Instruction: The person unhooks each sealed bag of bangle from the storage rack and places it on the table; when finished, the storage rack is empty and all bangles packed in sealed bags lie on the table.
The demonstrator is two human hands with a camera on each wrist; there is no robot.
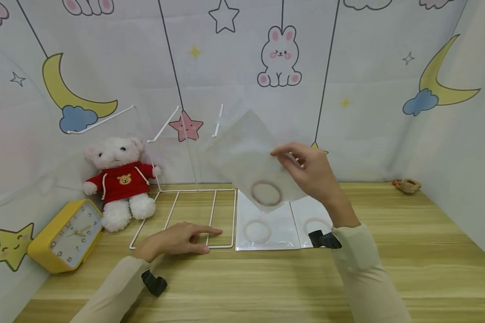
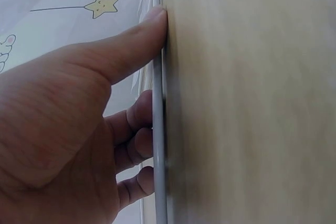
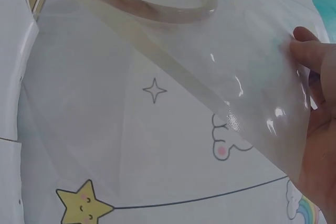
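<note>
My right hand (image 1: 307,172) pinches a translucent plastic pouch (image 1: 242,143) near its upper right edge and holds it up above the table. Low in the pouch sits a brownish bangle (image 3: 157,13), seen close in the right wrist view. My left hand (image 1: 175,240) rests at a white wire rack (image 1: 198,190), index finger stretched out over it. In the left wrist view the thumb touches one rod (image 2: 158,177), and the other fingers lie bent beside it. Two glossy white pouches (image 1: 280,237) lie flat right of the rack, each with a pale bangle (image 1: 244,231).
White prongs (image 1: 164,125) rise from the rack's back. Left of it sit a white teddy bear (image 1: 123,184) in a red top and a yellow clock (image 1: 60,237). A small brown object (image 1: 408,185) lies at the far right. A printed curtain (image 1: 234,67) hangs behind the wooden table (image 1: 250,287).
</note>
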